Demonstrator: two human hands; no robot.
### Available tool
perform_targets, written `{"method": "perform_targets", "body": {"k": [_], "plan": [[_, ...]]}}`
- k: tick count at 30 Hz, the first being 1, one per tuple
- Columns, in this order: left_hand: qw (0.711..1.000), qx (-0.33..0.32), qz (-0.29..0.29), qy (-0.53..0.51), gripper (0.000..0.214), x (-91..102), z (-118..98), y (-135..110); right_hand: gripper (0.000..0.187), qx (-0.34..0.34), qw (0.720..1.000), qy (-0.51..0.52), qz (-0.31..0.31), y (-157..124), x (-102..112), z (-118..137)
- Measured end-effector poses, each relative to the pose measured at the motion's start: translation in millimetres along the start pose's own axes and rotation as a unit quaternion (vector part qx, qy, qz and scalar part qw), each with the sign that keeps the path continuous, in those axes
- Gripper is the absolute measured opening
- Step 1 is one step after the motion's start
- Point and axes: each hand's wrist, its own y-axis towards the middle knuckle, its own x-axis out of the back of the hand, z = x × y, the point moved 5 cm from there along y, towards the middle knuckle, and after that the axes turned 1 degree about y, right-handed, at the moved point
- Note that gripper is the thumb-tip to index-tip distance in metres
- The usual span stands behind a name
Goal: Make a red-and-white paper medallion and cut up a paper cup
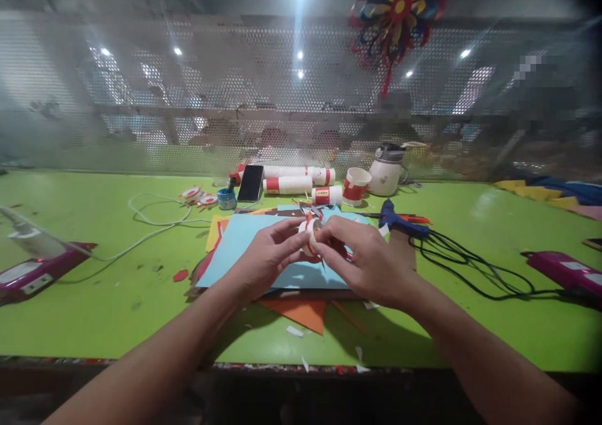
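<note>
Both my hands meet over a light blue paper sheet [244, 249] in the middle of the green table [117, 306]. My left hand [268, 256] and my right hand [364, 259] pinch a small white paper roll with red strips [311, 234] between their fingertips. The fingers of both hands are closed around it. Orange and yellow paper sheets [301, 312] lie under the blue one.
Behind the hands lie white and red paper tubes [289, 183], a phone [251, 182], a paper cup [355, 185], a white jug [386, 169] and a blue glue gun [399, 221] with black cable. Pink devices [37, 268] sit at both sides. A mesh panel with a paper pinwheel [397, 11] stands behind.
</note>
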Motion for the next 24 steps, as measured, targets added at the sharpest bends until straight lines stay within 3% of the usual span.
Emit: {"method": "perform_targets", "body": {"k": [15, 24], "plan": [[0.999, -0.019, 0.005, 0.034, 0.021, 2.2, 1.2, -0.7, 0.016, 0.013, 0.999, 0.043, 0.024, -0.1, -7.1, -5.7], [0.999, -0.025, -0.013, 0.042, 0.027, 0.4, 1.6, -0.9, 0.016, -0.041, 0.997, 0.062, 0.0, 0.8, -10.5, -9.3]]}}
